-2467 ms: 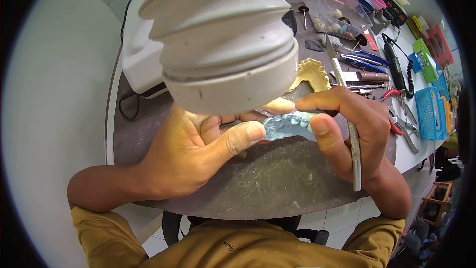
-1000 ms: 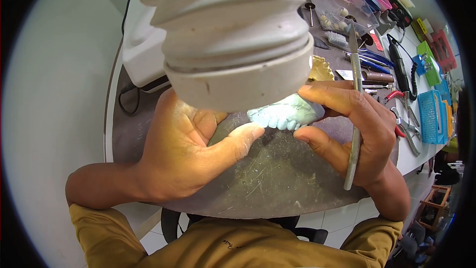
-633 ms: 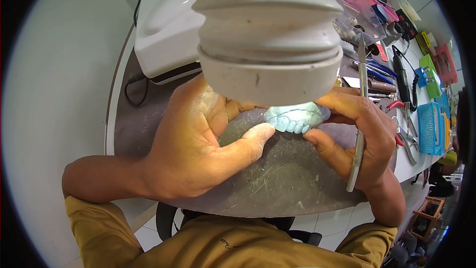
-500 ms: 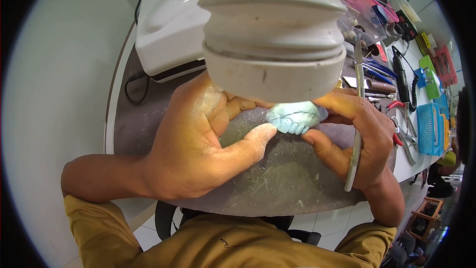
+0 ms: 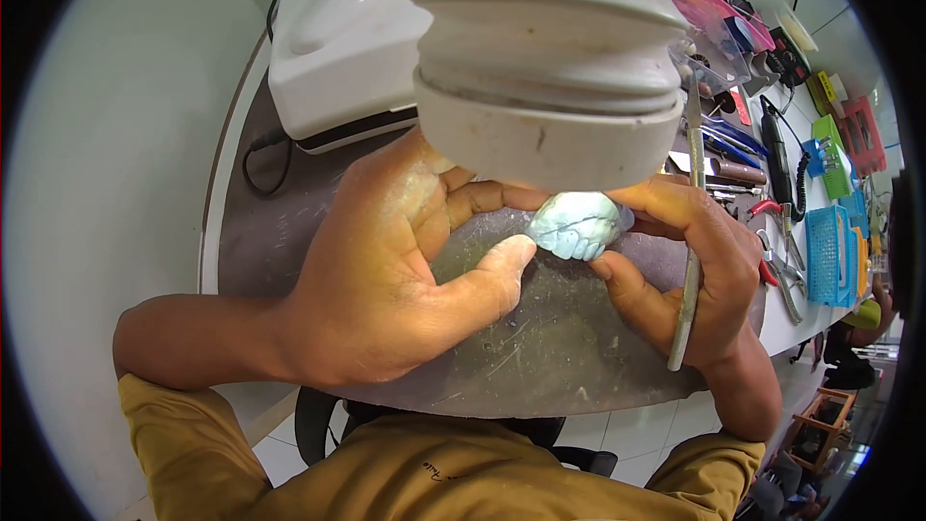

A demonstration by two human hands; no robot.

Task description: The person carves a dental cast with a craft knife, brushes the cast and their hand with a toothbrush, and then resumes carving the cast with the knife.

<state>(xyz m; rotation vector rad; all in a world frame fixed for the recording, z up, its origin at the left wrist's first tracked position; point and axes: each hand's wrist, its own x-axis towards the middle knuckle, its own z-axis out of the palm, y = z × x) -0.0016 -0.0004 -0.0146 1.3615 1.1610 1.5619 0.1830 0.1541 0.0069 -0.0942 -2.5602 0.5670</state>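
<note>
Under the lit hose nozzle, a small pale blue-white dental model [image 5: 579, 225] with a row of sculpted teeth is held above the grey bench. My left hand [image 5: 386, 285] grips its left side, dusty thumb at the lower edge and fingers curled behind. The right side is pinched by my right hand [image 5: 709, 265], thumb low and index finger high. That same hand carries a slim metal carving knife [image 5: 689, 301], tucked upright across its fingers, blade end up. The nozzle hides some fingertips and perhaps the model's top edge.
A ribbed white suction hose [image 5: 550, 140] hangs close above the hands. A white machine [image 5: 338, 48] with a cable stands behind on the left. Pliers [image 5: 783, 275], a black handpiece [image 5: 775, 150], a blue basket [image 5: 831, 256] and several hand tools line the right.
The dental model has tilted in my fingers, its teeth now showing at a different angle and brighter. The hose appears slightly further right in view. Both hands keep their hold.
</note>
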